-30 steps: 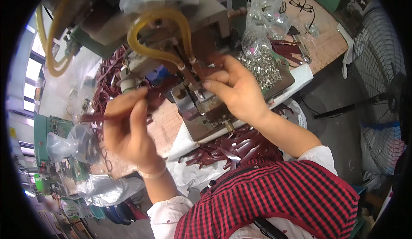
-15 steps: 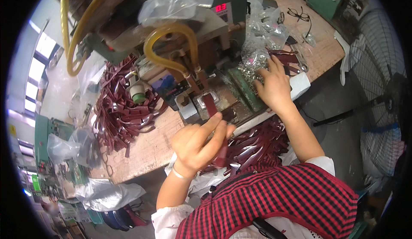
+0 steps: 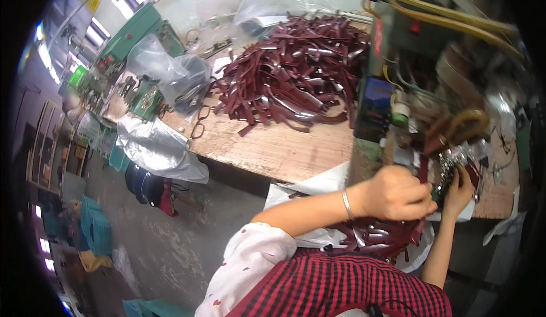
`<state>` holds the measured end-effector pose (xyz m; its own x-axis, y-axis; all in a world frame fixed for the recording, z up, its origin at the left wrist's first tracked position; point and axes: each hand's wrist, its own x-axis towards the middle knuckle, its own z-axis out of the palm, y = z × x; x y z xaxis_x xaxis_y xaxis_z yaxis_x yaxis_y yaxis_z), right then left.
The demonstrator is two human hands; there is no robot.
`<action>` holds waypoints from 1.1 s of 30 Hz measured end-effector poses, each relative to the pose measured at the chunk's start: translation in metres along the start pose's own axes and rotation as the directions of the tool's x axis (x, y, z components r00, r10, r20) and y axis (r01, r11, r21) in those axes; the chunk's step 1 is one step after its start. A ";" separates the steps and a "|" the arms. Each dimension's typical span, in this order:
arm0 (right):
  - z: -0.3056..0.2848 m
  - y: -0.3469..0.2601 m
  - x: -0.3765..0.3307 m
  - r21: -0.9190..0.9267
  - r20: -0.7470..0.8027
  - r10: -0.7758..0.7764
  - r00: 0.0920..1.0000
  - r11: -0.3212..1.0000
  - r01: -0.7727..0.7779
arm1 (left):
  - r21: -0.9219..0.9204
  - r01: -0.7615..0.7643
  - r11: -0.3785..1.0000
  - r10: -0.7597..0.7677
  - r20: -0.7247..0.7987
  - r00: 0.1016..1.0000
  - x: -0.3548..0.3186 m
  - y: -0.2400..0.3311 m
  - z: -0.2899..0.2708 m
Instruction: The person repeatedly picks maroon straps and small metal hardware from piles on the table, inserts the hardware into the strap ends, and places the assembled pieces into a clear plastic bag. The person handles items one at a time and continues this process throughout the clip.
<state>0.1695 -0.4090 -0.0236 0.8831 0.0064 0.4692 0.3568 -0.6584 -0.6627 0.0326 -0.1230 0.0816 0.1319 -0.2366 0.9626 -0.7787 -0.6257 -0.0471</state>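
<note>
My left hand point(image 3: 398, 195) is closed around a dark red leather strap point(image 3: 423, 169), holding it upright at the front of the green press machine point(image 3: 421, 61). My right hand point(image 3: 460, 189) reaches up beside it, fingers at a pile of small shiny metal fittings point(image 3: 449, 160) on the machine's bed; whether it grips one is unclear. A bracelet sits on my left wrist. More dark red straps point(image 3: 381, 231) lie in a heap on my lap, below both hands.
A large pile of dark red straps point(image 3: 290, 72) covers the wooden workbench point(image 3: 273, 143) to the left of the machine. Crumpled clear plastic bags point(image 3: 170, 72) and a silver sheet point(image 3: 153, 146) hang at the bench's left end. Yellow hoses point(image 3: 455, 15) run over the machine.
The view has swung left, so the machine sits at the right. My left hand moved up from my lap to the machine front with a strap. My right hand stays at the fittings.
</note>
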 end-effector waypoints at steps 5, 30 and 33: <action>-0.006 -0.003 -0.013 -0.179 -0.104 -0.097 0.990 0.981 0.077 | 0.062 0.303 0.951 -0.308 0.103 0.946 -0.037 -0.039 -0.102; -0.017 -0.077 -0.019 0.396 0.067 0.039 0.997 0.916 -0.063 | 0.414 0.908 -0.061 -0.975 -0.222 0.035 -0.167 -0.144 -0.241; -0.023 -0.150 -0.014 0.551 0.165 -0.055 0.985 0.833 -0.046 | 0.740 0.616 0.271 -0.772 -0.215 0.598 -0.128 -0.097 -0.222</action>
<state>0.0964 -0.3275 0.0825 0.9002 0.1670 0.4022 0.4249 -0.1340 -0.8953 -0.0446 0.1331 0.0226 0.5480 0.5016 0.6694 0.3244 -0.8651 0.3827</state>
